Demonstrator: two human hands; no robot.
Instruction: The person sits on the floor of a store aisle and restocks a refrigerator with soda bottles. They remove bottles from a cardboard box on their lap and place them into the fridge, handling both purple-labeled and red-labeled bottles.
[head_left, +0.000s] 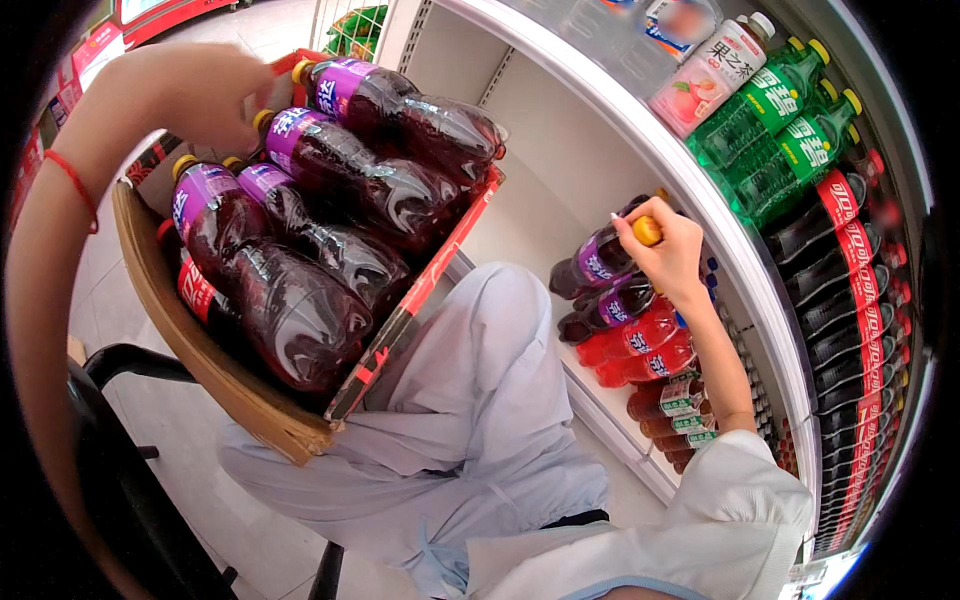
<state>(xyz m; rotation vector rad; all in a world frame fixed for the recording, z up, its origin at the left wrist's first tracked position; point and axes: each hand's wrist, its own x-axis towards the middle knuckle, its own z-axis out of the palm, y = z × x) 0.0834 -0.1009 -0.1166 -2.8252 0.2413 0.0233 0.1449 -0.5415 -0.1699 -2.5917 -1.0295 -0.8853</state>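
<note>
My right hand (673, 251) grips the yellow cap of a purple-labelled Fanta bottle (600, 259) that stands on the lower shelf of the cooler, beside similar bottles. My left hand (191, 97), a red string around its wrist, is blurred over the far side of an open cardboard box (161, 289). Its fingers are by the yellow cap of a large purple Fanta bottle (360, 165); whether they touch it is unclear. Several such bottles lean tilted in the box. A red-labelled cola bottle (199, 289) is tucked against its near left wall.
Red soda bottles (637, 341) and brown drink bottles (671, 409) stand along the lower shelf. The shelf above, with a white front edge (739, 277), holds green Sprite bottles (780, 127) and a long row of colas (840, 315). A black chair (135, 472) is at left.
</note>
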